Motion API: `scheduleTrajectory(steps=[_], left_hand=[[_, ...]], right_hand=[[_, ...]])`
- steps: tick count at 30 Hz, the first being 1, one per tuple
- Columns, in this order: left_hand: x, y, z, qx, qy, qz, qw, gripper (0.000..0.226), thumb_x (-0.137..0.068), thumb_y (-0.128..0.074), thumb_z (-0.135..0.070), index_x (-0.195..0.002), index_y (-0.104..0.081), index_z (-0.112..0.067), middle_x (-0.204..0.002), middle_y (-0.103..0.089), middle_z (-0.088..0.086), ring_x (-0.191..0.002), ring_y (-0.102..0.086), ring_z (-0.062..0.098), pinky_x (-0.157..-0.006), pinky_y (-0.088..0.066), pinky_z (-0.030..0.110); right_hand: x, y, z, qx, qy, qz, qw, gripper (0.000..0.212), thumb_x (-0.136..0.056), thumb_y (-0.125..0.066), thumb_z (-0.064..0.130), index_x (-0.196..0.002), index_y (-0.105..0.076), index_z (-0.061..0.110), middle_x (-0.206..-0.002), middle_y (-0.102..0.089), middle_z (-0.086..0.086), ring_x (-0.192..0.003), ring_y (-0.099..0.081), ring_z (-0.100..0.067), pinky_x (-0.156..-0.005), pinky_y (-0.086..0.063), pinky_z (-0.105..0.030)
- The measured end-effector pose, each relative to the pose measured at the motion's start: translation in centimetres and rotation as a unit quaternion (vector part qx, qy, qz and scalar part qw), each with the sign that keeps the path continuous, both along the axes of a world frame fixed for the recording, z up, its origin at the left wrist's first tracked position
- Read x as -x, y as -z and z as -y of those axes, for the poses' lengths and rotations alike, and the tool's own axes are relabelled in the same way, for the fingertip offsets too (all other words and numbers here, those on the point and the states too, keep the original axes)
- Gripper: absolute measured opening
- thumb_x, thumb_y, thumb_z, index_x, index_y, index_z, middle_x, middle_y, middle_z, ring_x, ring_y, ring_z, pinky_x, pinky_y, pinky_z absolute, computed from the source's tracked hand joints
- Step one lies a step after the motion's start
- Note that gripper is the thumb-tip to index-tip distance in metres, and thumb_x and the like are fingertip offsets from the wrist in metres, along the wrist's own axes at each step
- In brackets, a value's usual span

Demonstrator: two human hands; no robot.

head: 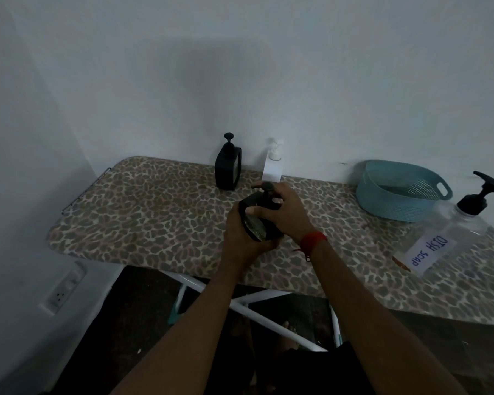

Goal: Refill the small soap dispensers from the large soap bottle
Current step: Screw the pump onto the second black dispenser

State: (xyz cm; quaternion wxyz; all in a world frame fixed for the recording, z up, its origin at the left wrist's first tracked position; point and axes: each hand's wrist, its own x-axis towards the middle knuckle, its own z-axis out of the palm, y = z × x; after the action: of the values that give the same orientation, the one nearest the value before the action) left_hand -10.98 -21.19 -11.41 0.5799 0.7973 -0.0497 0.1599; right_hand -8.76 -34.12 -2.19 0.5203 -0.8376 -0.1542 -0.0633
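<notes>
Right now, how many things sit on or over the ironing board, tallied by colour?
Black: 2 (standing dispenser, held dispenser)
White: 1 (white dispenser)
Clear: 1 (bottle with a black pump, labelled DISH SOAP)
Teal: 1 (basket)
Total: 5

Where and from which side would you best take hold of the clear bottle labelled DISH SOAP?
Around the wide clear body of the dish soap bottle, fingers wrapping it at label height, coming from the near right side. It stands upright with a narrow black pump on top, which likely gives a poor grip, and the teal basket sits close on its far left.
</notes>
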Motion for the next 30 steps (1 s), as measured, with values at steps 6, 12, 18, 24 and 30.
scheduleTrajectory(steps=[6, 12, 18, 24, 30], left_hand=[[-0.4, 0.2, -0.1, 0.000, 0.000, -0.011, 1.000, 0.107, -0.050, -0.096, -0.036, -0.138, -0.035, -0.032, -0.129, -0.047, -0.014, -0.116, -0.050, -0.004, -0.090, -0.043, 0.009], [-0.5, 0.4, 0.1, -0.010, -0.001, -0.012, 1.000, 0.111, -0.049, -0.094, -0.041, -0.141, -0.031, -0.032, -0.134, -0.043, -0.014, -0.119, -0.044, -0.005, -0.094, -0.037, 0.006], [-0.3, 0.0, 0.1, -0.026, -0.016, 0.009, 1.000, 0.104, -0.050, -0.091, -0.045, -0.132, -0.028, -0.058, -0.125, -0.040, -0.038, -0.114, -0.043, -0.022, -0.086, -0.037, -0.002], [-0.6, 0.4, 0.1, -0.029, -0.015, -0.021, 0.999, 0.112, -0.047, -0.091, -0.050, -0.141, -0.029, -0.038, -0.129, -0.041, -0.017, -0.113, -0.042, -0.011, -0.087, -0.033, -0.002], [-0.7, 0.5, -0.1, -0.029, -0.009, -0.019, 0.999, 0.111, -0.050, -0.095, -0.037, -0.143, -0.036, -0.024, -0.125, -0.043, -0.024, -0.112, -0.042, -0.023, -0.084, -0.036, -0.003]], right_hand=[[0.9, 0.2, 2.4, -0.089, -0.041, -0.022, 0.995, 0.035, -0.089, -0.067, -0.004, -0.124, -0.065, -0.002, -0.117, -0.071, -0.015, -0.111, -0.068, -0.025, -0.099, -0.053, -0.044], [0.3, -0.3, 0.2, 0.011, 0.084, -0.003, 0.996, 0.037, -0.067, -0.090, 0.036, -0.085, -0.065, 0.016, -0.087, -0.063, -0.004, -0.086, -0.063, -0.022, -0.078, -0.054, -0.034], [0.4, 1.4, 1.4, -0.066, -0.011, -0.002, 0.998, 0.030, -0.083, -0.080, 0.018, -0.108, -0.072, 0.004, -0.109, -0.072, -0.007, -0.105, -0.068, -0.020, -0.094, -0.055, -0.038], [0.2, 1.2, 2.7, -0.143, -0.010, -0.036, 0.989, 0.034, -0.076, -0.082, 0.004, -0.109, -0.073, 0.011, -0.098, -0.076, 0.000, -0.098, -0.071, -0.014, -0.091, -0.057, -0.030], [-0.5, 0.2, 1.8, -0.011, -0.014, 0.010, 1.000, 0.050, -0.070, -0.090, 0.023, -0.116, -0.070, 0.019, -0.109, -0.067, 0.002, -0.092, -0.064, -0.006, -0.083, -0.054, -0.020]])
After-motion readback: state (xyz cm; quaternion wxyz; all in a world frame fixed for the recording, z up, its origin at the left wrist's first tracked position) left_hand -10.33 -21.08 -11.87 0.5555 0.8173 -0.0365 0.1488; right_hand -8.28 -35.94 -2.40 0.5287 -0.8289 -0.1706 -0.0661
